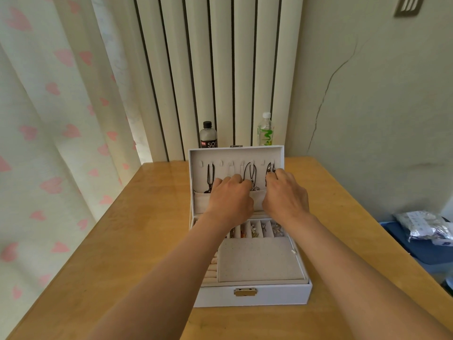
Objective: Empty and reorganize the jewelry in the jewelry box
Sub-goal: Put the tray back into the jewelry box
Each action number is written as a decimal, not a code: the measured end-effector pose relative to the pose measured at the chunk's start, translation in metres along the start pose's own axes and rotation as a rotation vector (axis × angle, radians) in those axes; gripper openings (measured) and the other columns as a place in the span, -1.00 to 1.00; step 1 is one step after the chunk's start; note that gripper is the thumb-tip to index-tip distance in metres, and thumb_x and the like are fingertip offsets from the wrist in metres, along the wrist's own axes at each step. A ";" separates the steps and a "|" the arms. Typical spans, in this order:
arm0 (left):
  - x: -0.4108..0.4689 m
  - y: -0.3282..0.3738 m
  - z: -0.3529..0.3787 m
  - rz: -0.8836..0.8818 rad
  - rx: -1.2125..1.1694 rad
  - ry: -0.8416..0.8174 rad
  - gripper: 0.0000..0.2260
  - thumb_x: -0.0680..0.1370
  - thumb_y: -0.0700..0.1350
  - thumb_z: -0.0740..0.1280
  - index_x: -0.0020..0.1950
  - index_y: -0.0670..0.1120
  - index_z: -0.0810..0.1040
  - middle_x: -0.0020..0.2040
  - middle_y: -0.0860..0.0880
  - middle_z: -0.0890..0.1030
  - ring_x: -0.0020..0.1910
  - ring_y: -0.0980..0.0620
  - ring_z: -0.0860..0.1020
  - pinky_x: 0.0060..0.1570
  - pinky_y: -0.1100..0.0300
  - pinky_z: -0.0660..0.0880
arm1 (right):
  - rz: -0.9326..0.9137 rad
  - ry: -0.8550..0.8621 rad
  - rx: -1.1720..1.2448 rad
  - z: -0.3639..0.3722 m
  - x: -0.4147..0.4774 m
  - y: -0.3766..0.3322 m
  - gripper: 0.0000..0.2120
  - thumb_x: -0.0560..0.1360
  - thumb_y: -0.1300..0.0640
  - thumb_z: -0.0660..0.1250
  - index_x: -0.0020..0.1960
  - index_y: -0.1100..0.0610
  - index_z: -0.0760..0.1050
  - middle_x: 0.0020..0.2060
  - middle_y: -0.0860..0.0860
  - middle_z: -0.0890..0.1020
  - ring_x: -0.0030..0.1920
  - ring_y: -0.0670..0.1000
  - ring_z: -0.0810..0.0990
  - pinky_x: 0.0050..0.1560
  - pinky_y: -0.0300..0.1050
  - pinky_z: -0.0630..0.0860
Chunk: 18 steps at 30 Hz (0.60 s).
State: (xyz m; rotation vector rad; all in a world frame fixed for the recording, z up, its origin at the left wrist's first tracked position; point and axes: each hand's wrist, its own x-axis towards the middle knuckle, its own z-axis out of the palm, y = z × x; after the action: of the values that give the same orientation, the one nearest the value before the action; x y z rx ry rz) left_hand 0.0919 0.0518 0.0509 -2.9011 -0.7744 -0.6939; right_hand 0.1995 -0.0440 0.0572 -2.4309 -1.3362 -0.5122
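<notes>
- Jewelry box (pixel 269 296), white with a brass latch (pixel 245 292) on its front wall, is seen open at the middle of the wooden table (pixel 122 241).
- A grey dotted pad (pixel 259 262) and ring rolls (pixel 212 268) are laid in the tray; pieces in the rear compartments (pixel 255 230) cannot be made out.
- The left hand (pixel 229 197) is curled against the lid (pixel 235 153); whether anything is held cannot be told.
- A black-corded necklace (pixel 269 168) is pinched by the right hand (pixel 285 195).
- Behind the lid, a dark bottle (pixel 208 136) lettered "SO" is cut off below.
</notes>
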 end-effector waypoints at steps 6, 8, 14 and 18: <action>0.002 0.011 0.004 0.039 0.004 -0.016 -0.68 0.53 -0.10 0.23 0.25 -0.04 0.58 0.07 -0.07 0.54 0.04 -0.12 0.51 0.11 -0.02 0.34 | -0.009 0.004 -0.024 0.004 -0.003 0.002 -0.81 0.50 0.30 0.25 0.09 0.14 0.43 0.07 0.04 0.47 0.10 0.09 0.45 -0.41 -0.15 0.19; 0.002 0.013 0.005 0.048 0.012 -0.033 -0.68 0.53 -0.08 0.23 0.27 -0.02 0.56 0.07 -0.07 0.53 0.05 -0.12 0.50 0.09 -0.01 0.32 | -0.014 0.006 -0.037 0.006 -0.004 0.003 -0.82 0.52 0.26 0.25 0.11 0.13 0.44 0.08 0.04 0.47 0.10 0.08 0.45 -0.43 -0.17 0.12; 0.002 0.020 0.004 0.056 0.033 -0.055 -0.70 0.54 -0.05 0.24 0.26 0.01 0.53 0.07 -0.07 0.49 0.07 -0.11 0.46 0.08 0.00 0.28 | -0.014 -0.019 -0.046 0.011 -0.009 0.004 -0.82 0.55 0.20 0.27 0.15 0.10 0.48 0.12 0.02 0.49 0.14 0.07 0.46 -0.37 -0.11 0.27; 0.002 0.019 0.005 0.062 0.042 -0.057 -0.67 0.54 -0.04 0.24 0.31 0.01 0.52 0.09 -0.07 0.49 0.07 -0.11 0.46 0.08 0.00 0.28 | -0.008 -0.013 -0.024 0.012 -0.009 0.004 -0.80 0.54 0.21 0.27 0.16 0.11 0.48 0.12 0.03 0.48 0.16 0.07 0.45 -0.36 -0.11 0.27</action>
State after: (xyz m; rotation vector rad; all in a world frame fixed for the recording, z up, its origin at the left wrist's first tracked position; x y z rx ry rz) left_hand 0.1042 0.0372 0.0483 -2.9049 -0.6921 -0.5844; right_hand 0.2002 -0.0470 0.0425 -2.4533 -1.3528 -0.5188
